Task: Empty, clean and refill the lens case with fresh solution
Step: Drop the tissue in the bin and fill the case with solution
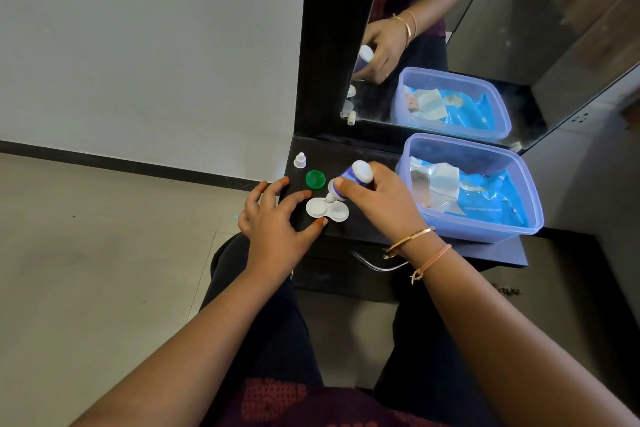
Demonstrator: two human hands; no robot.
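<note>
A white two-well lens case (327, 210) lies open on the black shelf (367, 152). My right hand (377, 201) grips a small white and purple solution bottle (355, 178), tipped upside down with its nozzle over the case, between the two wells. My left hand (273, 218) rests beside the case's left well, fingers spread, thumb tip touching the case's near edge. A green case cap (315, 179) lies just behind the case. The bottle's white cap (300, 160) stands farther back.
A clear purple-tinted plastic box (519, 198) with blue packets and wrappers stands to the right of my right hand. A mirror (485, 28) rises behind the shelf. A metal drawer handle (374, 262) sits below the shelf's front edge. Tiled floor lies to the left.
</note>
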